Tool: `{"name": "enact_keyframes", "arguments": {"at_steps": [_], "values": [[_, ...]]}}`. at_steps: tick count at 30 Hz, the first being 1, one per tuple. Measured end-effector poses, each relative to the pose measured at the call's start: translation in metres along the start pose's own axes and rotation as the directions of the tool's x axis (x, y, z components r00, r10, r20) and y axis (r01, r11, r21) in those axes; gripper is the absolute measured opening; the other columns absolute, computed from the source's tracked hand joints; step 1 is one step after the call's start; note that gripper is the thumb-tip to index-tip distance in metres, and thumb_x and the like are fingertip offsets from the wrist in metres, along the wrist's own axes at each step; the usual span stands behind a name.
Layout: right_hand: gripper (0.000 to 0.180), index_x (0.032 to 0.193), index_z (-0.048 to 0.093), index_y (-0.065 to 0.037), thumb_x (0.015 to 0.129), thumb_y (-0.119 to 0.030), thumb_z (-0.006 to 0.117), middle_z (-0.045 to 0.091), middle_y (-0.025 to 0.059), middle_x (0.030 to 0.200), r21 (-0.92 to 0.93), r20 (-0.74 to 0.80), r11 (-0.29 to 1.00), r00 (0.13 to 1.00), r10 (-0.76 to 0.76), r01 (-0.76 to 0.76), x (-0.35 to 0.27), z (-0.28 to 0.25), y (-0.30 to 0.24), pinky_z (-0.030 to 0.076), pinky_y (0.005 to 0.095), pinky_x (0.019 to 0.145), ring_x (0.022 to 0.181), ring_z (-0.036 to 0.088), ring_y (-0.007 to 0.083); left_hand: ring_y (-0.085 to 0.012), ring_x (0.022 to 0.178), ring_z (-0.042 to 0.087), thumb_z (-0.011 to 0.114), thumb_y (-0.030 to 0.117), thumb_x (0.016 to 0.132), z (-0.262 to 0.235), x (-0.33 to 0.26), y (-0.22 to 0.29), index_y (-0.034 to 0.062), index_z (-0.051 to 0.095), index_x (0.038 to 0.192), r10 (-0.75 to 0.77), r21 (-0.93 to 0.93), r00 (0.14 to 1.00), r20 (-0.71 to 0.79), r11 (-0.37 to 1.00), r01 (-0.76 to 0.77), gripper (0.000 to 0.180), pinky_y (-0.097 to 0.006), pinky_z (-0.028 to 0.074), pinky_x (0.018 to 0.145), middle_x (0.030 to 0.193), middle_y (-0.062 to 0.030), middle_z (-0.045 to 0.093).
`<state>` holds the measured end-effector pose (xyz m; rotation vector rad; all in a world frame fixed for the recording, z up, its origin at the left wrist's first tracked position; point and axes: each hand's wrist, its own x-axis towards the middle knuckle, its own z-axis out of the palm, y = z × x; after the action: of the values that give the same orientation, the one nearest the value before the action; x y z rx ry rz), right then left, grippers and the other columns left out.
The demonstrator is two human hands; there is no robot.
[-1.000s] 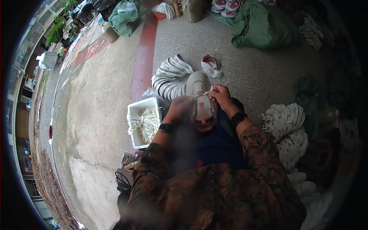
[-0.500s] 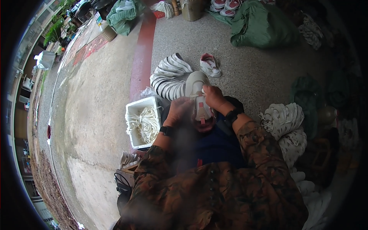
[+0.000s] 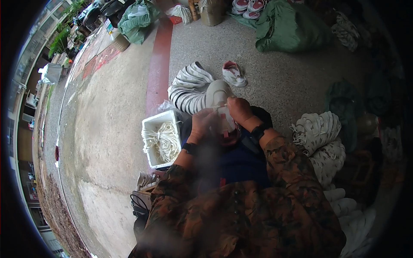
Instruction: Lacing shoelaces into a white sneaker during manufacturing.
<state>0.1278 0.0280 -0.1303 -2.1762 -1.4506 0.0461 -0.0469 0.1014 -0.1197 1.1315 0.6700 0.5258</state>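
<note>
A sneaker [image 3: 218,92] with a beige toe, pale mesh and dark red lining lies over my lap, its toe pointing away from me. My left hand [image 3: 202,123] is closed on the left side of its lacing area. From the right, my right hand [image 3: 239,110] pinches the edge of the lace opening; any lace between those fingers is too small to make out. Just beyond, a curved row of nested white shoe pieces with dark edges [image 3: 189,88] rests on the floor. Another white and red sneaker [image 3: 234,73] stands behind the toe.
On my left is a white foam box [image 3: 149,150] holding white laces [image 3: 165,139]. Bundled white shoe pieces [image 3: 320,131] are stacked at my right. A green sack [image 3: 292,30] with red and white shoes [image 3: 249,6] lies at the far right, another green sack [image 3: 137,21] at the far left.
The view has shifted slightly. Both hands stay at the lace opening, with small finger movements; the right fingertips sit a little lower, and a white bit seen at them before no longer shows.
</note>
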Motion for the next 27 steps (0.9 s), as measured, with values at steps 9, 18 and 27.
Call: {"name": "enact_keyframes", "arguments": {"at_steps": [9, 18, 27], "values": [[0.017, 0.088, 0.067, -0.002, 0.076, -0.011, 0.059, 0.064, 0.0213, 0.089, -0.172, 0.182, 0.984, 0.983, -0.020, 0.052, -0.007, -0.030, -0.031, 0.050, 0.0437, 0.079, 0.089, 0.062, 0.0368, -0.0338, 0.072, 0.063, 0.058, 0.018, 0.080, 0.044, 0.020, 0.008, 0.0051, 0.062, 0.077, 0.334, 0.911, 0.895, 0.295, 0.185, -0.369, 0.014, -0.041, 0.050, 0.063, 0.075, -0.0154, 0.064], [0.008, 0.075, 0.064, -0.002, 0.070, -0.008, 0.062, 0.064, 0.0198, 0.081, 0.086, 0.159, 0.996, 0.987, -0.005, -0.009, -0.003, -0.026, 0.001, 0.050, 0.0422, 0.074, 0.081, 0.062, 0.0377, -0.0266, 0.074, 0.064, 0.060, 0.020, 0.076, 0.059, 0.018, -0.006, 0.0076, 0.064, 0.076, 0.312, 0.935, 0.895, 0.318, 0.053, -0.350, 0.013, -0.038, 0.052, 0.063, 0.078, -0.0097, 0.061], [0.005, 0.071, 0.063, -0.003, 0.068, -0.004, 0.059, 0.062, 0.0205, 0.077, 0.363, 0.050, 0.927, 0.995, 0.083, -0.096, -0.006, -0.008, 0.000, 0.049, 0.0427, 0.069, 0.078, 0.062, 0.0385, -0.0290, 0.072, 0.065, 0.061, 0.021, 0.077, 0.059, 0.020, 0.007, 0.0084, 0.063, 0.079, 0.272, 0.969, 0.932, 0.240, -0.013, -0.246, 0.013, -0.040, 0.053, 0.062, 0.080, -0.0115, 0.062]]}}
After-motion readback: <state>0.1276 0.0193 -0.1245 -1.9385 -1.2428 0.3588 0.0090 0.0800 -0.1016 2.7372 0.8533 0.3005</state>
